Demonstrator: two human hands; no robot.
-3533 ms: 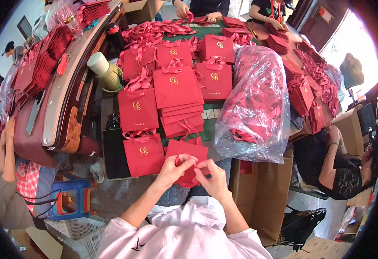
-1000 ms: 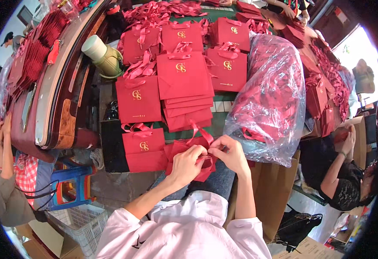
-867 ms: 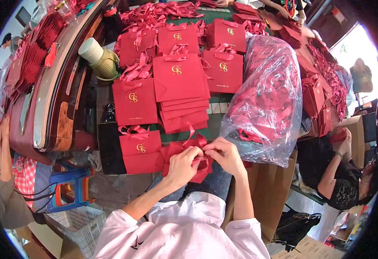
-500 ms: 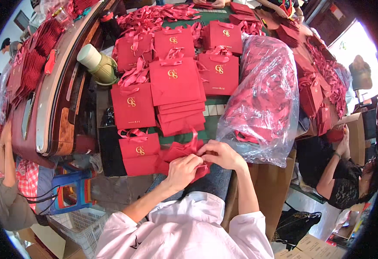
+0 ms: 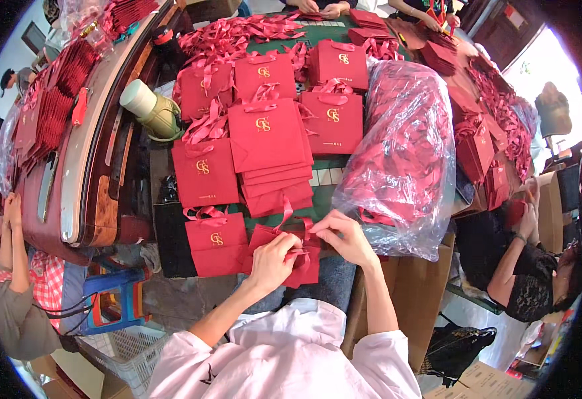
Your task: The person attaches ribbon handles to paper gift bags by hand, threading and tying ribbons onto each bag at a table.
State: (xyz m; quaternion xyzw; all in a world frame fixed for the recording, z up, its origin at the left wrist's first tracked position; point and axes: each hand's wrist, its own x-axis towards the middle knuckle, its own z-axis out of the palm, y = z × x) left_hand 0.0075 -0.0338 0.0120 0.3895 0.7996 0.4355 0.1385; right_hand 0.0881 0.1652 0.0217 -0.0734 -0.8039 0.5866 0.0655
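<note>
At the near edge of the table, my left hand (image 5: 274, 263) is closed on the top of a small red paper bag (image 5: 305, 271). To its right, my right hand (image 5: 345, 241) pinches a red ribbon (image 5: 307, 228) at the bag's upper edge. The inside of the bag is partly hidden by my left fingers. Beside it on the left lies another red bag (image 5: 216, 259) with a gold emblem and ribbon handle. Just beyond my hands is an overlapping stack of red bags (image 5: 268, 136).
A clear plastic sack (image 5: 401, 159) full of red ribboned pieces lies at the right. At the left are a green cup-like container (image 5: 154, 116) and a massive wooden table rim (image 5: 81, 146). Co-workers' hands (image 5: 527, 219) show at the right, left and far edge.
My right hand has drawn a little away from my left, and the ribbon shows between them. The held bag's lower part is more visible and flatter. The whole view has shifted slightly.
</note>
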